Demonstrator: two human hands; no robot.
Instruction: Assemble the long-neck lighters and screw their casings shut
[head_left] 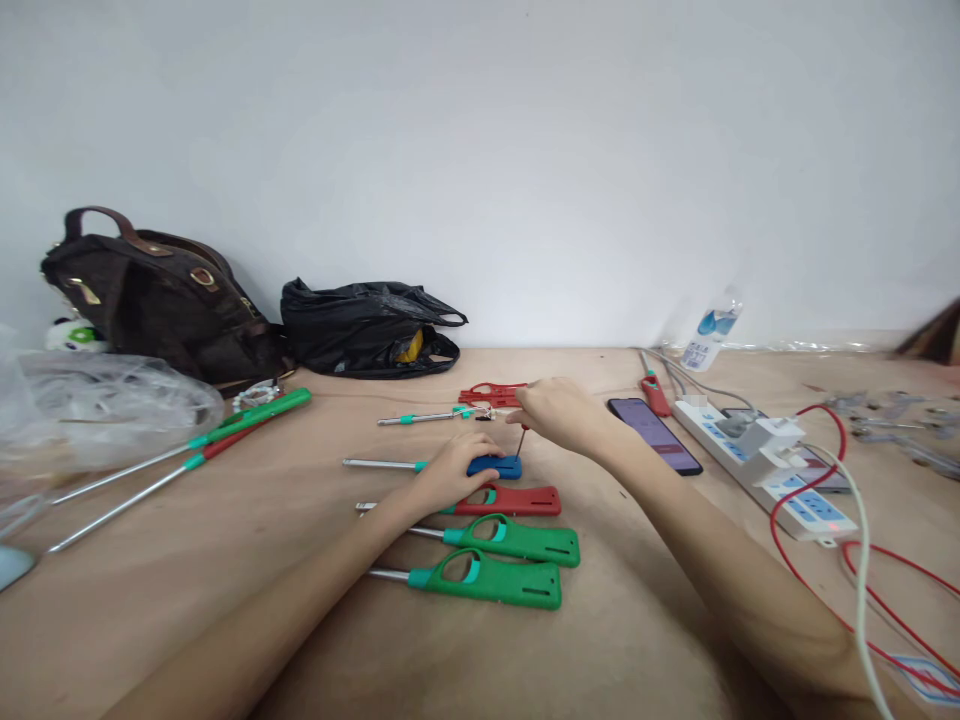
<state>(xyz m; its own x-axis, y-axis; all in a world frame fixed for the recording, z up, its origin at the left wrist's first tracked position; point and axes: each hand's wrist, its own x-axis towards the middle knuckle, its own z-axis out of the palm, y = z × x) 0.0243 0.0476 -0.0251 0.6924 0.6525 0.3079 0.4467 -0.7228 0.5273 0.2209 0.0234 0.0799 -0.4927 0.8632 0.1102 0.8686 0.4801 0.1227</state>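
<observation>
A blue gas lighter (504,467) with a long metal tube lies flat on the table, its tube pointing left. My left hand (459,468) is closed over its middle and presses it down. My right hand (559,412) grips a small screwdriver (522,440) with a red handle; its shaft stands nearly upright, with the tip at the lighter's right end. Nearer to me lie a red lighter (525,500) and two green lighters (525,543), (517,583) in a row. Beyond my hands are red casing pieces (487,394) and a bare lighter tube (420,418) with small parts.
A phone (656,436) and a white power strip (765,470) with red and white cables lie at right, a water bottle (712,328) behind. A dark backpack (161,300), a black plastic bag (360,328) and two more long lighters (251,420) are at left.
</observation>
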